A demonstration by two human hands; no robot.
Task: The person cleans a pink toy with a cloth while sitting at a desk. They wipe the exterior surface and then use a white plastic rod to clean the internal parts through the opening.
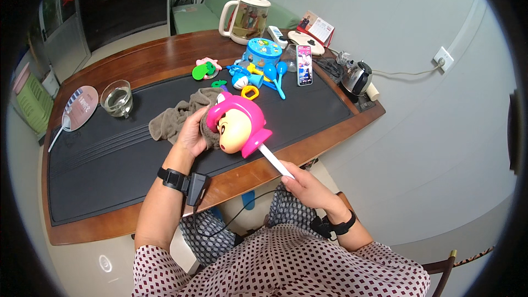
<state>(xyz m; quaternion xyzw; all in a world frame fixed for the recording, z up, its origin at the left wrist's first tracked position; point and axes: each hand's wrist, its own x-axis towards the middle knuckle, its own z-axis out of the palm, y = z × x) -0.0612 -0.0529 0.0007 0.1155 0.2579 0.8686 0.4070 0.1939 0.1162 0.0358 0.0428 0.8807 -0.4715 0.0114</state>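
A pink plastic toy with a cartoon-face head [237, 128] and a white stick handle is tilted over the table's front edge. My right hand [307, 185] grips the lower end of that handle. Bunched in my left hand [193, 133] is a grey-brown cloth [177, 117], pressed against the left side of the toy's head. The head hides part of the cloth and some of my left fingers. Beyond it lie a yellow ring toy [249, 92], blue maracas [275, 76] and a blue toy drum [263, 53].
A glass cup [117, 100] of liquid and a hand fan [80, 109] are at the left. A glass kettle [249, 20] stands at the back. A phone [304, 66], a smaller kettle [358, 77] and a desk calendar [319, 29] are at the right, near the wall.
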